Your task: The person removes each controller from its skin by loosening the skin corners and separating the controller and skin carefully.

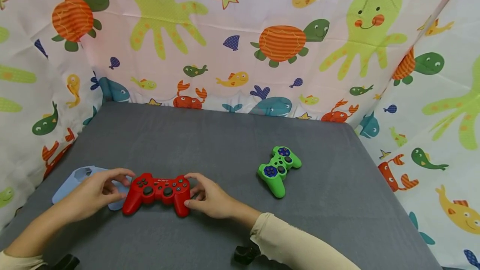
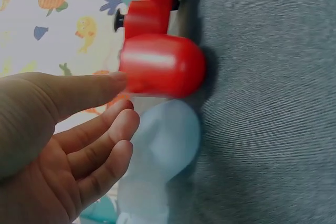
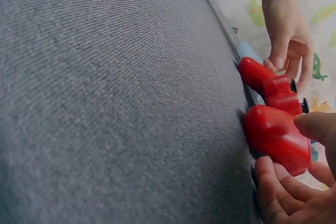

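A red game controller [image 1: 157,193] with black sticks lies face up on the grey table, left of the middle. My right hand [image 1: 213,197] holds its right grip, thumb at the near end and index fingertip at the far corner. In the right wrist view, my fingers [image 3: 278,187] curl about that grip. Beside the left grip is my left hand [image 1: 95,193], its fingers loosely bent and holding nothing. The left wrist view has its thumb tip right at the red edge. Partly hidden behind this hand lies a light blue controller cover [image 1: 67,186] with cutouts.
A green game controller [image 1: 277,170] with blue buttons lies right of the middle, turned at an angle. The grey cloth-covered table [image 1: 210,141] meets a curtain [image 1: 232,57] printed with sea animals at the back and both sides.
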{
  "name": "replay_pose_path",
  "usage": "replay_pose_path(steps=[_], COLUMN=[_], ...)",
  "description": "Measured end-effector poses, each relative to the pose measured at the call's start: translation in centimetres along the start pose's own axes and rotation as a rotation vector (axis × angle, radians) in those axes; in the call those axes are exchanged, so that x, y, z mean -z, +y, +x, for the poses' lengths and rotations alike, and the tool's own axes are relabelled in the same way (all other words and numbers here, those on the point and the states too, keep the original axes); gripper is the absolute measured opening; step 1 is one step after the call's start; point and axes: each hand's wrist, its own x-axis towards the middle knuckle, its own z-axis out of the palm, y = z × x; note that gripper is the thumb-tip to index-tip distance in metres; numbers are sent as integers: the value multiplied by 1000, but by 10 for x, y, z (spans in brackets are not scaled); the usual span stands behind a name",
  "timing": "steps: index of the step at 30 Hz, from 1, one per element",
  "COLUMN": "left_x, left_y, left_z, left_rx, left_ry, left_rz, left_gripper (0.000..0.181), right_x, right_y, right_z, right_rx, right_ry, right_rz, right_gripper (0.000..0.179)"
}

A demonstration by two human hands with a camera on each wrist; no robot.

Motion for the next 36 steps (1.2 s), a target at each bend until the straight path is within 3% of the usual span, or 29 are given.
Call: replay_pose_path(steps=[5, 15, 27, 36], left_x=[6, 13, 12, -1], left_y=[5, 18, 53, 77], left_z=[0, 3, 29, 48], left_rx=[17, -55, -115, -156], left_ry=[57, 153, 201, 200], left_rz=[39, 22, 11, -90], left_gripper=[37, 31, 27, 28], right_x=[9, 30, 66, 82], right_y=[-2, -10, -14, -16], right_z=[-3, -13, -29, -30], right_rx=[19, 99, 210, 273], right_ry=[8, 29, 183, 277], right_rz=[15, 74, 52, 29], right_gripper=[53, 45, 36, 34])
